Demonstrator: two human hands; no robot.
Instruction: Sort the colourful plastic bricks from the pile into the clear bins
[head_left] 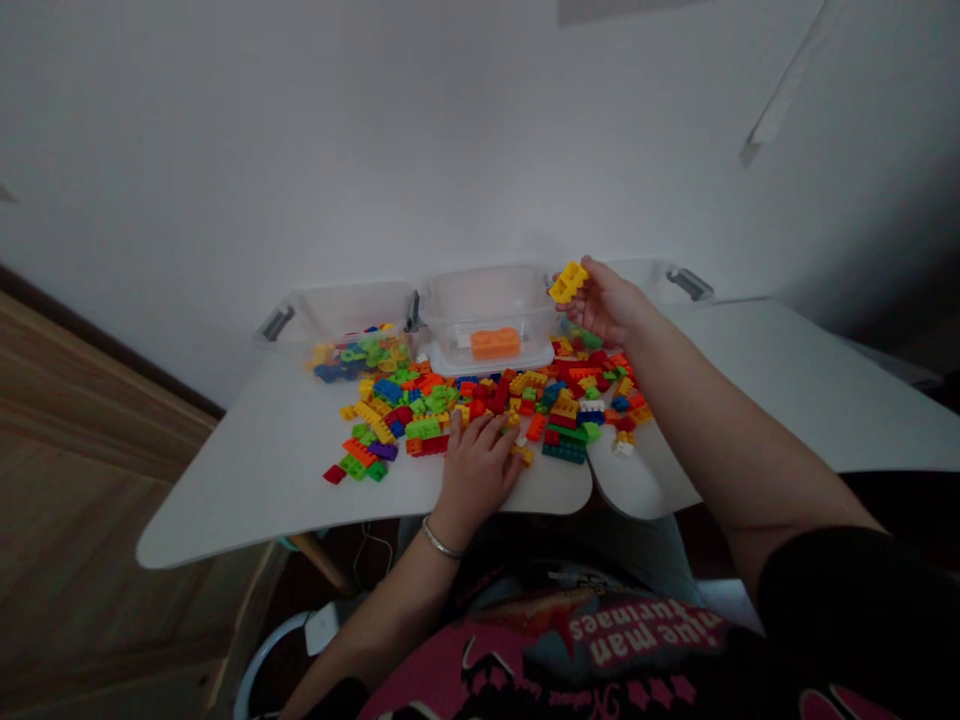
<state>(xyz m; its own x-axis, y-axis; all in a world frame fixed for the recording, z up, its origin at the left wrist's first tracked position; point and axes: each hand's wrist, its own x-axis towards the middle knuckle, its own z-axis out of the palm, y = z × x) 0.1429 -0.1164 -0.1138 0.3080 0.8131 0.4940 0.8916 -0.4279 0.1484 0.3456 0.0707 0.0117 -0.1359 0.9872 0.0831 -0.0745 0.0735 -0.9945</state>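
Raised over the right part of the brick pile, my right hand [604,305] grips a yellow brick [568,283] between thumb and fingers, near the right edge of the middle clear bin. My left hand [480,465] rests palm down at the front of the pile with its fingers spread over the bricks. Loose coloured bricks [439,398] lie across the white table [262,450]. Behind them, the middle clear bin [484,290] has a large orange brick [495,343] in it.
A clear bin [352,305] at the left holds several coloured pieces. Another clear bin [637,270] stands at the right, partly behind my right hand. A wall rises behind the bins. Wooden furniture [112,480] is at the left.
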